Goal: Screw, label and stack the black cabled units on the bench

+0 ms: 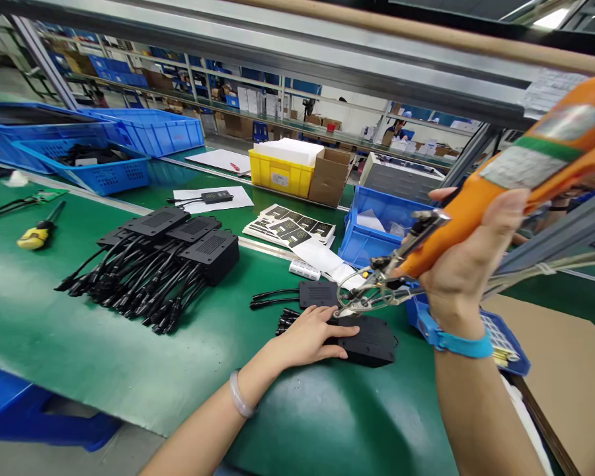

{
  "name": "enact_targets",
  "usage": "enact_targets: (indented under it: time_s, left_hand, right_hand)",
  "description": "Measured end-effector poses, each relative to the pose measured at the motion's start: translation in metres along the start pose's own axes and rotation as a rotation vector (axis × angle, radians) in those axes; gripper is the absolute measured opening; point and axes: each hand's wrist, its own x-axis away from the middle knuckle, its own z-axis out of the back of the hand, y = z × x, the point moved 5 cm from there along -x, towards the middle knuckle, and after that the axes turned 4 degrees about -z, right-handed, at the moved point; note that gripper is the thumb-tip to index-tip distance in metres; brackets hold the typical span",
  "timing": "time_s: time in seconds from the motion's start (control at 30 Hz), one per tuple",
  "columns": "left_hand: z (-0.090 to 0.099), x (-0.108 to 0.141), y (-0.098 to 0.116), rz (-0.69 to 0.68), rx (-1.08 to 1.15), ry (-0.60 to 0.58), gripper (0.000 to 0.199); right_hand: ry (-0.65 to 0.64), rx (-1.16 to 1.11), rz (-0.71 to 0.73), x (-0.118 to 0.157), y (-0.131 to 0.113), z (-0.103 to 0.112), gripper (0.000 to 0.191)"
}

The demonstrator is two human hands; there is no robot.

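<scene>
My left hand (313,337) lies with fingers spread on top of a black plastic case (369,340), pressing on it rather than wrapping round it. My right hand (476,244) is wrapped around an orange power screwdriver (510,178) with a metal nose and clear tubing. The nose points down to the left, close above the case's far edge; whether it touches cannot be made out. Just behind that case lies another black case (317,293) with two cable leads. Short black connectors (286,320) stick out left of my left hand.
Stacked black cases with cables (153,258) sit on the green bench at left. Yellow-handled cutters (36,235) lie further left. Printed label sheets (295,228), a yellow bin (281,173) and a blue bin (369,231) stand behind. A metal beam (277,43) crosses above.
</scene>
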Motion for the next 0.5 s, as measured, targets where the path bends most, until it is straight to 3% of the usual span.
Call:
enact_targets:
  time_s: [0.2, 0.5]
  left_hand:
    - [-0.005, -0.002, -0.004, -0.009, -0.031, 0.045, 0.054]
    - [-0.008, -0.002, -0.008, -0.012, 0.031, 0.066, 0.053]
  right_hand:
    - [-0.012, 0.034, -0.101, 0.007, 0.045, -0.004, 0.051]
    - [-0.117, 0.084, -0.146, 0.016, 0.055, -0.016, 0.048]
